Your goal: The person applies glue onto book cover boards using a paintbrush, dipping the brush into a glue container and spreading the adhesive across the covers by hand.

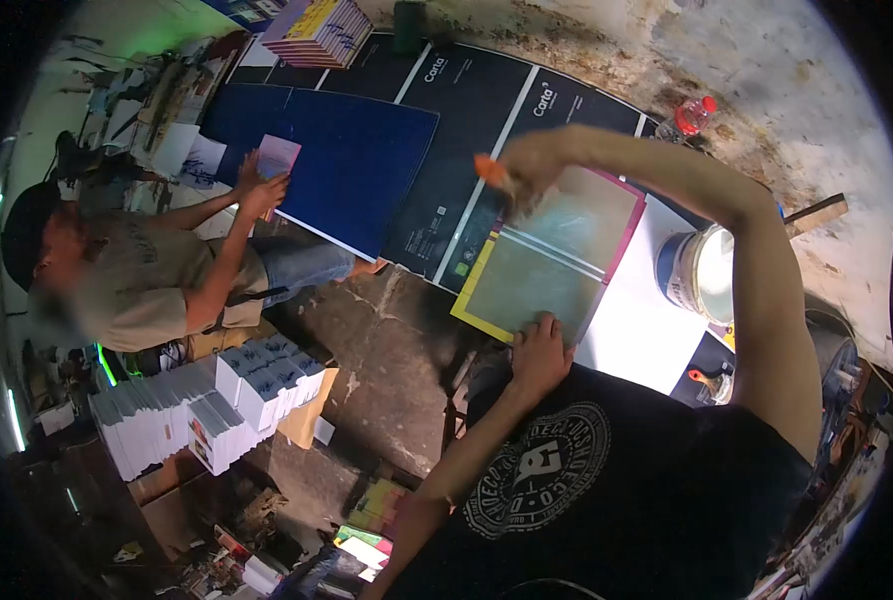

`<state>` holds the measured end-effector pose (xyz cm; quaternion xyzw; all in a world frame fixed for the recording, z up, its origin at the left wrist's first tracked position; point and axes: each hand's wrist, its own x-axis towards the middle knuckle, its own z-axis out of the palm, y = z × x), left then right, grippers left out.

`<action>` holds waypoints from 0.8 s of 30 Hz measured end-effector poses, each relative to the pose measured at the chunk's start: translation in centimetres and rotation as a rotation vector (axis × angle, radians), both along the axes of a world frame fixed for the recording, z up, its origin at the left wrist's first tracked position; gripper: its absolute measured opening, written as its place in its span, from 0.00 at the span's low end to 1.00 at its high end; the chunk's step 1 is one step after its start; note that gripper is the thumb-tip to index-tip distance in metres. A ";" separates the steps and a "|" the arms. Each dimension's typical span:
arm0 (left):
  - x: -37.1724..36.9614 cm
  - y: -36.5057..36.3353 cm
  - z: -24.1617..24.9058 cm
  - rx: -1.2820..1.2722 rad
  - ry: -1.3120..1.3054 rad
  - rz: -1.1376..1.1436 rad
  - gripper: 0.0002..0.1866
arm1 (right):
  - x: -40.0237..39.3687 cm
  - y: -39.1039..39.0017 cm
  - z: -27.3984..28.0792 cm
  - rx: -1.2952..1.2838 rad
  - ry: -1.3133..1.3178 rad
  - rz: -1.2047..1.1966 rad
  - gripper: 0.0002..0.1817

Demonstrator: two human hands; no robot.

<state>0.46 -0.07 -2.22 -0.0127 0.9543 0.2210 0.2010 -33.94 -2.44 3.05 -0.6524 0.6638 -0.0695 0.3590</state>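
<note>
My right hand [534, 172], slightly blurred, is closed around a paintbrush [490, 170] whose orange handle end sticks out. It is over the far part of a sheet with yellow and pink edges [531, 284]. Two greyish panels lie on that sheet, parted by a narrow gap with pale lines. My left hand [543, 352] rests on the sheet's near edge with its fingers spread. Under the sheet is white paper [621, 345]. The brush's bristles are mostly hidden by my hand.
A white bucket [678, 270] stands right, near a second paintbrush [708, 382] and a red-capped bottle [688, 118]. Left, a co-worker [156, 270] handles a pink booklet [279, 153] over a blue board [356, 150]. Stacked books [316, 35] and paper stacks [206, 420] are around.
</note>
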 end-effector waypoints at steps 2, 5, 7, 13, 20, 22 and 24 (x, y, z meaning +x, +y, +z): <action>-0.1 -0.1 0.0 0.021 -0.034 0.008 0.30 | 1.2 -1.6 -2.9 -0.200 0.211 0.118 0.20; 0.1 -0.1 0.0 -0.013 0.026 -0.020 0.30 | 0.5 -4.4 -1.7 -0.332 0.330 -0.012 0.19; 0.1 -0.1 0.8 0.047 -0.011 -0.027 0.29 | 0.6 -4.2 0.9 -0.398 0.283 -0.200 0.19; -6.5 -9.0 -3.1 0.549 0.164 0.255 0.18 | 4.2 6.7 12.1 -0.902 0.112 -0.777 0.15; -29.7 -10.2 2.4 0.422 0.271 -0.478 0.26 | 19.4 16.2 7.3 -0.755 -0.156 -0.997 0.10; -31.7 -6.8 1.7 0.272 0.043 -0.687 0.34 | 22.3 14.4 5.7 -0.447 -0.004 -0.949 0.09; -33.2 -4.7 0.9 0.043 -0.153 -0.836 0.39 | 23.1 11.5 4.0 -0.409 0.282 -1.124 0.13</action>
